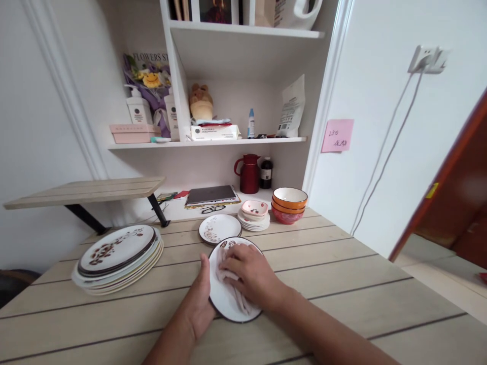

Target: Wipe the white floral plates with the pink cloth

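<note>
A white plate with a dark rim is held above the table front, tilted toward me. My left hand grips its left edge, thumb up along the rim and the other fingers hidden beneath. My right hand presses a pale pinkish cloth onto the plate's face, its fingers bent over the cloth. Just behind lies a small stack of flowered plates. Small dishes are piled beside it, with a square pink-rimmed dish on top.
Large plates are stacked at the left, near a raised wooden shelf on black legs. Orange and pink bowls stand at the back right. Behind are glasses, a laptop, a red jug and a dark bottle.
</note>
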Demonstrator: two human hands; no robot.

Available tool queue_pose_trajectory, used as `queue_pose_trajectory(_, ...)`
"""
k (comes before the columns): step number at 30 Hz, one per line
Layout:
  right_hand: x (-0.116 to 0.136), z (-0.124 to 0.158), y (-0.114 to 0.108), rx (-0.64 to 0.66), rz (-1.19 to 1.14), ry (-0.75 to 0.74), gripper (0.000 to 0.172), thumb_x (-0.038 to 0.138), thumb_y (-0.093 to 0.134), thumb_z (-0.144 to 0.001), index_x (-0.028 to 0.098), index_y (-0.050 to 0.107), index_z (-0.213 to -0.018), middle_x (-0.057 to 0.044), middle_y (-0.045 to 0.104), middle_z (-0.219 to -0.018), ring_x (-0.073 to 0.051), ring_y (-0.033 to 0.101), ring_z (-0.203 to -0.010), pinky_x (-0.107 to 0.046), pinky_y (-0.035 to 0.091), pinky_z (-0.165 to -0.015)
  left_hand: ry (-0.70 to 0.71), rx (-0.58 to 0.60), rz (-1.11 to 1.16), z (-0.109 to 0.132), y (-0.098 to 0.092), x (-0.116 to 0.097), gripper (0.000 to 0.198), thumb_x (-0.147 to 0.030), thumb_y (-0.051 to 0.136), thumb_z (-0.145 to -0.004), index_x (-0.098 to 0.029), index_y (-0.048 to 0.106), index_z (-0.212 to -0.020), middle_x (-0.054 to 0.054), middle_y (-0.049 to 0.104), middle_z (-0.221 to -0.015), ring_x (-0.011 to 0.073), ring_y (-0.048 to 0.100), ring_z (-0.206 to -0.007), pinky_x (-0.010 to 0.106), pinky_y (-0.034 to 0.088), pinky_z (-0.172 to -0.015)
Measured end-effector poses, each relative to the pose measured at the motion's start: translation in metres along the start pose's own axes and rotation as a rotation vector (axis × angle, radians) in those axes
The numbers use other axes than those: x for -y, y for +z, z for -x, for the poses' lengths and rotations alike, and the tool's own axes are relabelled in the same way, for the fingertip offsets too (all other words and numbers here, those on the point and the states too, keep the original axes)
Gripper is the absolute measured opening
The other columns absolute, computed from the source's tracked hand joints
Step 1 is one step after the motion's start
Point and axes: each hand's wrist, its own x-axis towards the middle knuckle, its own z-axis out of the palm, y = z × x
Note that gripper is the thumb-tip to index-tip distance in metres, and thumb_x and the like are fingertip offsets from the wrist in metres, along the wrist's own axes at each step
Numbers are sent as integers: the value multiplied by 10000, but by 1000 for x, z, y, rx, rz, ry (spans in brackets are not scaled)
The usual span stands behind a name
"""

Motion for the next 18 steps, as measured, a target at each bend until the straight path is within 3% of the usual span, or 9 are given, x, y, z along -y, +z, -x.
queue_pose_trajectory(4,-19,3,-11,-104,99,149,218,347,581,-870,286,652,-1067,-73,580,-1076,-225,521,-983,-362,379,-833,-40,6,-29,-1,-6,1,738,-643,428,-852,-226,341,-1455,134,589,-1317,310,556,-1202,471,369,-1054)
queue_pose_trajectory(10,-30,6,-15,-147,121,444,218,377,491,-907,276,624,-1047,-37,572,-979,-158,547,-732,-272,382,-620,-34,17,-28,-3,-6,1,753,-644,386,-865,-183,339,-1459,139,567,-1341,294,503,-1264,444,324,-1095)
queue_pose_trajectory(14,-24,4,-7,-195,-21,429,217,314,489,-907,269,603,-1085,-46,577,-1036,-179,584,-838,-297,447,-720,-21,27,-29,-1,2,1,733,-636,379,-873,-174,372,-1441,146,572,-1335,294,508,-1258,440,338,-1085)
queue_pose_trajectory(18,-8,1,4,-183,-167,295,403,199,512,-865,239,534,-1265,-98,532,-1164,-209,560,-1014,-339,467,-870,1,16,-45,2,4,2,740,-663,413,-845,-215,383,-1433,141,587,-1317,303,541,-1221,453,366,-1055)
